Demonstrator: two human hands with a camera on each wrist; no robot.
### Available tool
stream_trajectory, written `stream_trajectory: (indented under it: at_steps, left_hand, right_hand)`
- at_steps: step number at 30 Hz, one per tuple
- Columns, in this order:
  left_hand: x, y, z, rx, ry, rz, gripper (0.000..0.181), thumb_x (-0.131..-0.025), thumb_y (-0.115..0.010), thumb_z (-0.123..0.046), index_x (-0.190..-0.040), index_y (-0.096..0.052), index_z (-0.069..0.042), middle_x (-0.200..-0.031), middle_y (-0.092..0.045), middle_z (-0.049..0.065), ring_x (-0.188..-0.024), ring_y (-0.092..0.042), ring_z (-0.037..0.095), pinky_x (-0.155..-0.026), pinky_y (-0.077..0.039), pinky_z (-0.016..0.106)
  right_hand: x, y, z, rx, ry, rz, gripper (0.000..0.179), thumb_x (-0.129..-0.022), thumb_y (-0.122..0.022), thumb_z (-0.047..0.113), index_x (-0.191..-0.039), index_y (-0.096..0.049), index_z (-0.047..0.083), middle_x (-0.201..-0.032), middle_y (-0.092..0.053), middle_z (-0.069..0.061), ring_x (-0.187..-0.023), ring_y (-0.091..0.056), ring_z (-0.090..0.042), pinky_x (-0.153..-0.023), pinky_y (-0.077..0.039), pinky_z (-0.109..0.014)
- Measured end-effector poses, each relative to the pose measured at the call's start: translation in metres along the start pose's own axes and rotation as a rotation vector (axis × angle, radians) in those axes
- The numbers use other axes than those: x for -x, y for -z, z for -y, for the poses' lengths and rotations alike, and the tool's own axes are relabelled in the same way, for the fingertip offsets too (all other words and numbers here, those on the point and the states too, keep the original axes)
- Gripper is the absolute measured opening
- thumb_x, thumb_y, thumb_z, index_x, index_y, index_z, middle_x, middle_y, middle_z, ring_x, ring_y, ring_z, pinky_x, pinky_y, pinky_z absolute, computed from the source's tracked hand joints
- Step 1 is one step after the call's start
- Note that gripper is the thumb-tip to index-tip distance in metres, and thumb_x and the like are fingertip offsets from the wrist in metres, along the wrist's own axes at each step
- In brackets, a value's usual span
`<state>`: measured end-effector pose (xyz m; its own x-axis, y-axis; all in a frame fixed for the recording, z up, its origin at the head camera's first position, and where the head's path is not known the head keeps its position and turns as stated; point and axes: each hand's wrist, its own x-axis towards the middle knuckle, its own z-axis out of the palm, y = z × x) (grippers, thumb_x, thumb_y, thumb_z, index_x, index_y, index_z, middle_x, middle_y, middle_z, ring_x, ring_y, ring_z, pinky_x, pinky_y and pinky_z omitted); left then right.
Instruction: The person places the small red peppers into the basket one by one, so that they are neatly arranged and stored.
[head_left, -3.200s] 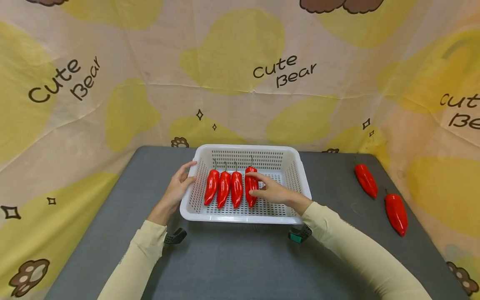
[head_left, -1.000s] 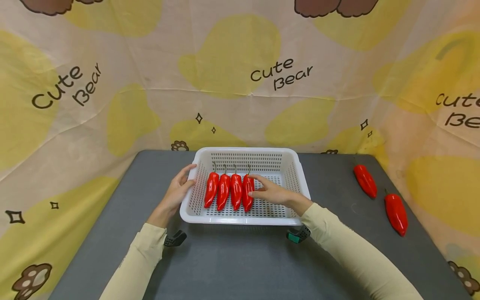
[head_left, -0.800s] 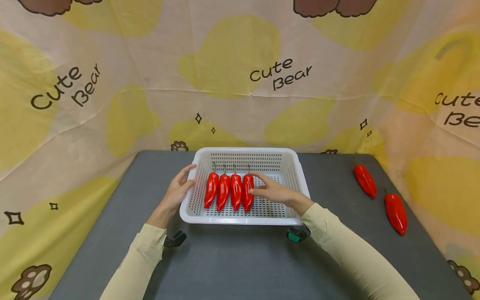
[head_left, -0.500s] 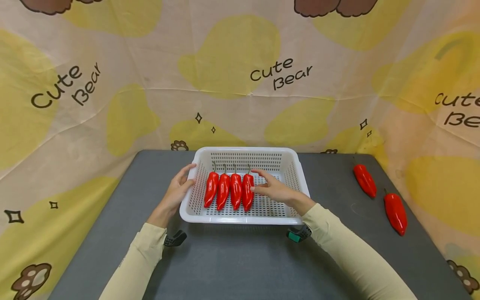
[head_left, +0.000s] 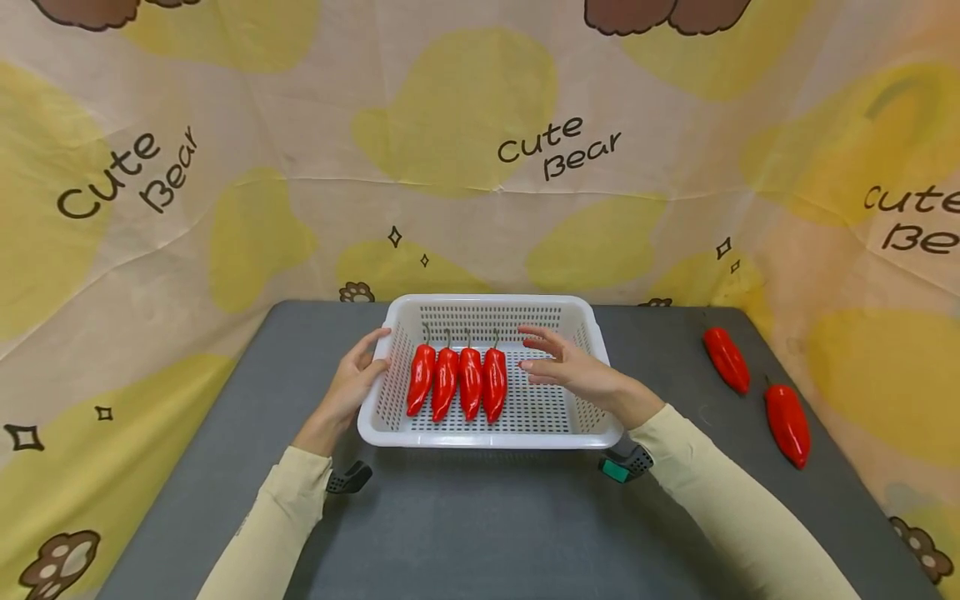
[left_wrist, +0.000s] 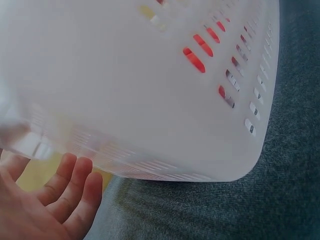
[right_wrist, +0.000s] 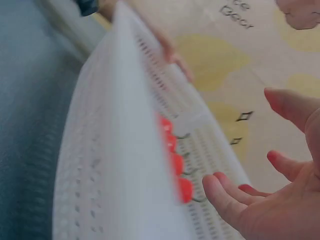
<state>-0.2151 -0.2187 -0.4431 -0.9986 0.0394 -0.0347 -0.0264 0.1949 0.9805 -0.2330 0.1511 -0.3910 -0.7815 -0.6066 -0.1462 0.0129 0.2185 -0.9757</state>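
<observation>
- Rectangular white perforated plastic basket (head_left: 491, 439), on grey counter (head_left: 465, 533).
- Four glossy red tapered peppers (head_left: 470, 383), side by side inside basket.
- Two loose red peppers (head_left: 787, 426), counter's right side.
- Left hand (head_left: 349, 381), gripping basket's left rim.
- Right hand (head_left: 581, 372), fingers spread, over basket.

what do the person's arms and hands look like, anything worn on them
Long pale-yellow sleeves cover both arms down to the wrists. A black strap-like piece shows by the left wrist; a similar black piece by the right wrist has a green patch. The left hand and right hand wear no gloves.
</observation>
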Motion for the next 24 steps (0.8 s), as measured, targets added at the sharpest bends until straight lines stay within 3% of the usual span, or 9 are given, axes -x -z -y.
stream_trajectory:
  at_steps: [6, 13, 18, 24]
  left_hand:
    - [0.0, -0.001, 0.0, -0.007, 0.004, -0.006, 0.054, -0.104, -0.048, -0.013, -0.156, -0.035, -0.02, -0.137, -0.052, 0.031, -0.093, -0.07, 0.019, -0.076, -0.063, 0.039]
    - [0.002, -0.001, -0.004, -0.005, 0.018, -0.006, 0.056, -0.103, -0.048, -0.012, -0.157, -0.034, -0.021, -0.137, -0.052, 0.032, -0.094, -0.069, 0.022, -0.076, -0.063, 0.038]
    - [0.003, 0.0, -0.005, -0.002, 0.015, 0.001, 0.06, -0.101, -0.05, -0.009, -0.157, -0.033, -0.02, -0.14, -0.051, 0.032, -0.098, -0.07, 0.027, -0.077, -0.063, 0.04]
    - [0.003, 0.0, -0.004, -0.002, -0.001, 0.002, 0.061, -0.1, -0.051, -0.007, -0.157, -0.033, -0.018, -0.14, -0.051, 0.033, -0.1, -0.07, 0.029, -0.078, -0.063, 0.043]
  right_hand:
    - [0.017, 0.025, 0.01, -0.062, 0.019, -0.016, 0.066, -0.104, -0.052, 0.02, -0.161, -0.018, 0.012, -0.165, -0.023, -0.021, -0.144, -0.038, -0.047, -0.116, -0.038, -0.057]
    - [0.035, 0.063, 0.019, -0.046, 0.027, -0.06, 0.065, -0.107, -0.048, 0.027, -0.161, -0.017, 0.009, -0.165, -0.021, -0.024, -0.144, -0.039, -0.043, -0.113, -0.046, -0.043]
    - [0.045, 0.089, 0.018, -0.005, 0.014, -0.102, 0.06, -0.108, -0.045, 0.028, -0.159, -0.02, 0.011, -0.164, -0.022, -0.023, -0.14, -0.046, -0.033, -0.111, -0.047, -0.035]
    - [0.063, 0.114, 0.006, -0.002, -0.006, -0.169, 0.057, -0.109, -0.044, 0.03, -0.158, -0.023, 0.012, -0.162, -0.022, -0.019, -0.126, -0.058, -0.01, -0.099, -0.052, -0.021]
